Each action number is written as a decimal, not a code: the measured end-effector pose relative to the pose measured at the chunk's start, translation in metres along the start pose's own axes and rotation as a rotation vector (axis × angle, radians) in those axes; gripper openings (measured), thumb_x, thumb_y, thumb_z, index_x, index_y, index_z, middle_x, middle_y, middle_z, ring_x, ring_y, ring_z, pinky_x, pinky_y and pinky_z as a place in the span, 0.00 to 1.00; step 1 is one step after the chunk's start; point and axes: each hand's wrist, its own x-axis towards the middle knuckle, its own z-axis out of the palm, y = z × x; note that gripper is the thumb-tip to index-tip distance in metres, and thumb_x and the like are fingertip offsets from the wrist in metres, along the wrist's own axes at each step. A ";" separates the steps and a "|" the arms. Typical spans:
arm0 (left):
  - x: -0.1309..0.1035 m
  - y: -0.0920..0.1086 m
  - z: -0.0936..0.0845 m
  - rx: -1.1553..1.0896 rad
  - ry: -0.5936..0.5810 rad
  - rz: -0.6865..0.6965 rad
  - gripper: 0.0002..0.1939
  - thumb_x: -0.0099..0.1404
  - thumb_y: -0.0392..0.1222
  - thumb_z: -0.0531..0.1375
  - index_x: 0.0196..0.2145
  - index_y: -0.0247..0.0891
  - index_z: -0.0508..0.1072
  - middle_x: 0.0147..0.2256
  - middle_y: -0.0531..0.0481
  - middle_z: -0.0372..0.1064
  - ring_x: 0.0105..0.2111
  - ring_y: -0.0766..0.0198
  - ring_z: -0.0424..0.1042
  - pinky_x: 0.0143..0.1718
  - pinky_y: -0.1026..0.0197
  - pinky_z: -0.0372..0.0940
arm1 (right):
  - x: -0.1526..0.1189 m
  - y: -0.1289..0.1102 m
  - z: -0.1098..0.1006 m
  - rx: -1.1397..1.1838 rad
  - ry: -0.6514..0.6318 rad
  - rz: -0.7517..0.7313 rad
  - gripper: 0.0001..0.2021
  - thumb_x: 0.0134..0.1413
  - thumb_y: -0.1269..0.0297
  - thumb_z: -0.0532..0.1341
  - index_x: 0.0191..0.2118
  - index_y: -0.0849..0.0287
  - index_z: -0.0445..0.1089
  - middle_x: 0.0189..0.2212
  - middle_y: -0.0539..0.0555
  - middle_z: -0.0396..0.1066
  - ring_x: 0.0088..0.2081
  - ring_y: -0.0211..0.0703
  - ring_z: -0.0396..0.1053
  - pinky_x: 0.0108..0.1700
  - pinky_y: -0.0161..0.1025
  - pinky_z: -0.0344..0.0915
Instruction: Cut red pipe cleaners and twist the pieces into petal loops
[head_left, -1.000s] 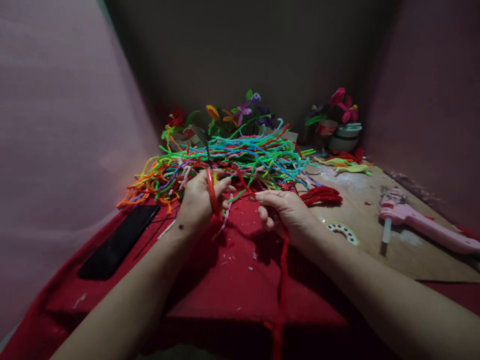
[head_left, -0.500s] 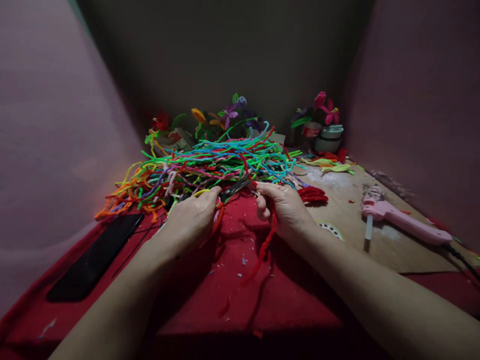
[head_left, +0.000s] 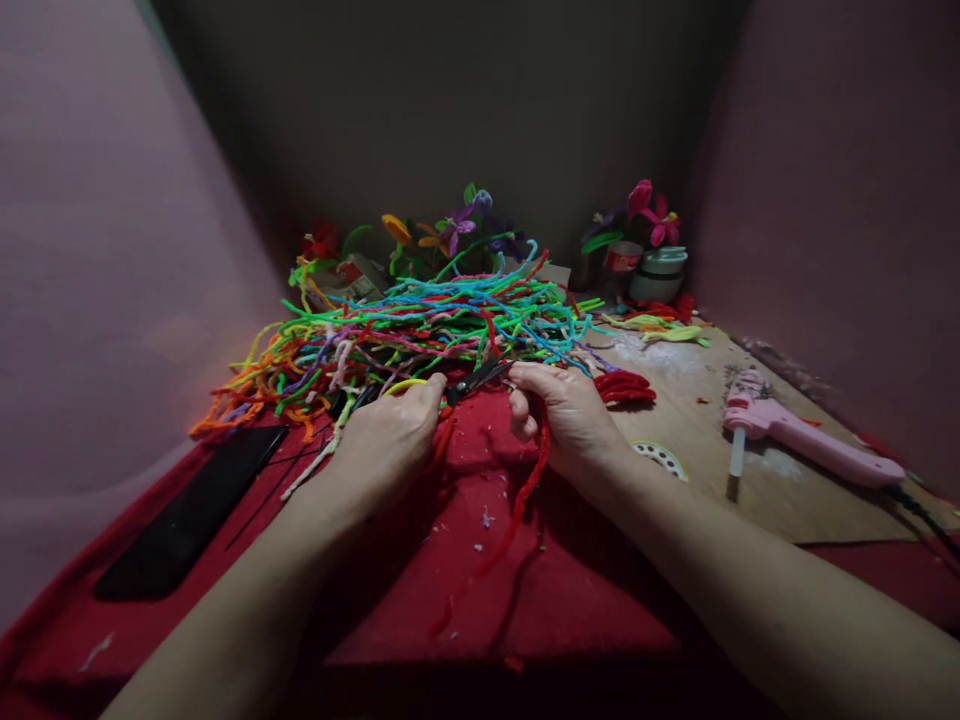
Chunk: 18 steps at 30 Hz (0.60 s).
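My left hand (head_left: 394, 420) grips scissors (head_left: 478, 380), mid-frame, handles mostly hidden. My right hand (head_left: 561, 408) pinches red strand (head_left: 533, 480) right of centre; lower end blurred, perhaps touching red cloth (head_left: 592, 600). Far right, pink glue gun (head_left: 817, 441), cord (head_left: 916, 509) cut off.

We see two bare forearms (head_left: 247, 590) — broad low in the view, tapering to narrower wrists (head_left: 619, 462) — and a bare left hand (head_left: 394, 425) and right hand (head_left: 566, 408) with slim, rounded fingers (head_left: 523, 416).
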 end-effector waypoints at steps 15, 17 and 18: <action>0.001 -0.002 -0.012 -0.496 0.122 -0.190 0.14 0.59 0.41 0.53 0.43 0.36 0.66 0.25 0.45 0.71 0.22 0.59 0.70 0.20 0.65 0.56 | 0.002 0.003 -0.003 -0.020 0.033 0.007 0.05 0.43 0.68 0.58 0.22 0.62 0.65 0.09 0.45 0.61 0.10 0.28 0.52 0.12 0.29 0.47; 0.001 0.001 -0.017 -0.952 0.215 -0.305 0.15 0.56 0.43 0.57 0.41 0.37 0.65 0.24 0.49 0.70 0.18 0.64 0.68 0.20 0.66 0.57 | 0.001 0.004 -0.003 -0.023 0.010 0.010 0.06 0.43 0.68 0.58 0.21 0.63 0.65 0.10 0.45 0.61 0.10 0.28 0.53 0.13 0.29 0.47; 0.002 0.004 -0.020 -1.185 0.244 -0.360 0.16 0.55 0.44 0.59 0.41 0.37 0.64 0.25 0.50 0.70 0.17 0.66 0.66 0.19 0.67 0.58 | 0.000 0.004 -0.003 -0.022 -0.012 0.013 0.06 0.44 0.67 0.58 0.22 0.63 0.65 0.10 0.45 0.61 0.10 0.28 0.53 0.13 0.29 0.47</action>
